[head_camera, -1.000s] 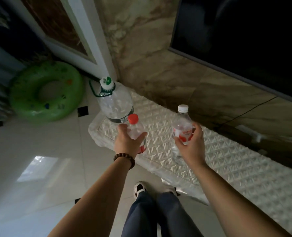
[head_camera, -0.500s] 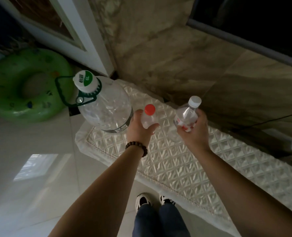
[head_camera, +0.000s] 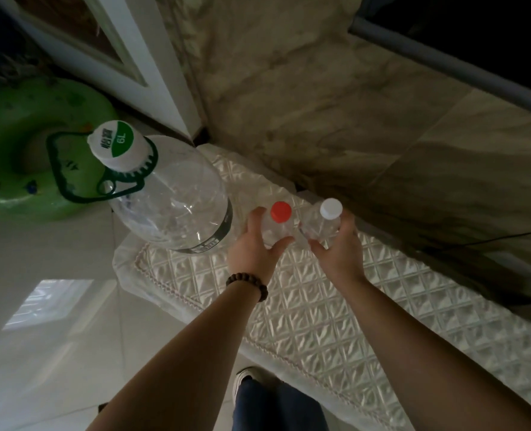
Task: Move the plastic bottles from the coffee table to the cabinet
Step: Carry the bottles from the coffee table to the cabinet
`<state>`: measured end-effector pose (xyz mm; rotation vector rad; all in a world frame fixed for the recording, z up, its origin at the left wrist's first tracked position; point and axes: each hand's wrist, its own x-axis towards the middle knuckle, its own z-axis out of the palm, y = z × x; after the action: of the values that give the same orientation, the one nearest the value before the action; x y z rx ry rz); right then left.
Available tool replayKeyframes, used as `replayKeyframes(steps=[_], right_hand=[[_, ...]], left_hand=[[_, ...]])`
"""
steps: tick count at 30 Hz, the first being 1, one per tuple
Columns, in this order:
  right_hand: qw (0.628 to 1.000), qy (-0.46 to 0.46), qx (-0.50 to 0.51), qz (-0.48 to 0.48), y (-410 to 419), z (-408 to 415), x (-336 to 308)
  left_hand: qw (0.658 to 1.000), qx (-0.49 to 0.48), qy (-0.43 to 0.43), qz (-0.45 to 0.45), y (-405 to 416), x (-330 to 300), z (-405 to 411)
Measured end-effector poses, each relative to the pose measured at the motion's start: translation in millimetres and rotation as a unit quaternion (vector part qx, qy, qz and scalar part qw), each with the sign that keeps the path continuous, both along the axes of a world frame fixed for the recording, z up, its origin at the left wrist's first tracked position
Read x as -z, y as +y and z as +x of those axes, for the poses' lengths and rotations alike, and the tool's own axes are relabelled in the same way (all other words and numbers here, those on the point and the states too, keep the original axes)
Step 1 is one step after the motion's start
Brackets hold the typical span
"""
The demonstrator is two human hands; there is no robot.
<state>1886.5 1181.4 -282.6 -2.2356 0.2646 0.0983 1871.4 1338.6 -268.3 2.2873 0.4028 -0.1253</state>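
Note:
My left hand (head_camera: 253, 250) grips a small clear bottle with a red cap (head_camera: 277, 223). Right beside it, my right hand (head_camera: 338, 247) grips a small clear bottle with a white cap (head_camera: 324, 220). Both bottles stand upright, low over the cabinet top, which is covered by a quilted white cloth (head_camera: 320, 306); whether they touch it I cannot tell. A large clear 6L jug (head_camera: 171, 206) with a white and green cap and a green handle stands on the cabinet's left end, just left of my left hand.
A marble wall (head_camera: 320, 104) rises directly behind the cabinet, with a dark screen (head_camera: 475, 32) mounted at upper right. A green inflatable ring (head_camera: 18, 157) lies on the glossy white floor at left. My shoe (head_camera: 248, 377) and legs are below, close to the cabinet's front edge.
Both hands have carried the bottles forward and down toward the cabinet's left end, beside the big jug. The view has tilted down and closer to the cabinet.

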Motion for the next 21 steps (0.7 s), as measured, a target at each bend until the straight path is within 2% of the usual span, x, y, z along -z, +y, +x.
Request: replayKeyframes(steps=[6,9,14,21], right_hand=[[0.999,0.034,-0.008,-0.012,-4,2,-9],[0.998,0.062,-0.017,-0.019,-9,-6,-27],[0.988,0.066,-0.068,-0.119,-19,-31,-94],[0.970,0.015,-0.143,-0.194,-21,-79,-194]], left_hand=[[1.000,0.013,0.008,0.011,-8,5,-13],[0.998,0.016,0.007,0.052,-8,-10,-20],[0.992,0.030,0.011,0.120,-5,-73,-45],[0.985,0.016,0.022,0.171,10,-174,-101]])
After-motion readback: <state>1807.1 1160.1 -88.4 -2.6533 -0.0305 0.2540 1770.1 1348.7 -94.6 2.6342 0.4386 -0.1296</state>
